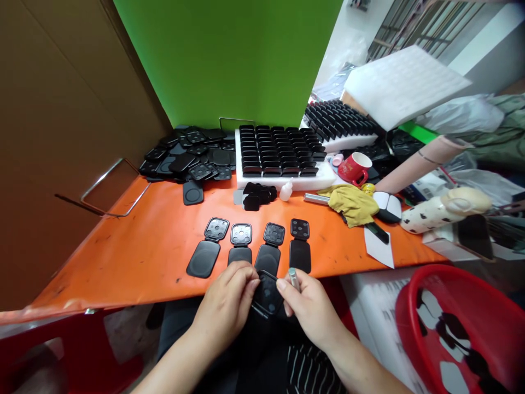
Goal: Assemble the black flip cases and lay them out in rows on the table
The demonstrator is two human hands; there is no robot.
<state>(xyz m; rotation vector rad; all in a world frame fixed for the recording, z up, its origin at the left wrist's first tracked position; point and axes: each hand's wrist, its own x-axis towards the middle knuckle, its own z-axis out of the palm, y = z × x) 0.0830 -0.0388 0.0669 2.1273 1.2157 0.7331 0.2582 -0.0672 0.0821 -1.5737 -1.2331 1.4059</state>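
Observation:
My left hand (230,298) is closed on the left edge of a black hinged square piece (268,293), held just off the table's front edge above my lap. My right hand (308,306) pinches the right side of that piece and also has a short silver rod (293,278) between its fingers. Dark round spots show on the piece's inner face. Just beyond my hands, several similar black hinged pieces (205,257) lie unfolded in a row, their upper squares showing round dots. The lower parts of the middle ones are partly hidden by my hands.
Black parts are heaped (192,156) at the back left. A white foam tray (246,179) holds rows of black pieces. Nearby are black pads (258,196), a dropper bottle (286,191), a yellow cloth (351,205) and a red mug (353,167). A red basin (404,306) stands right.

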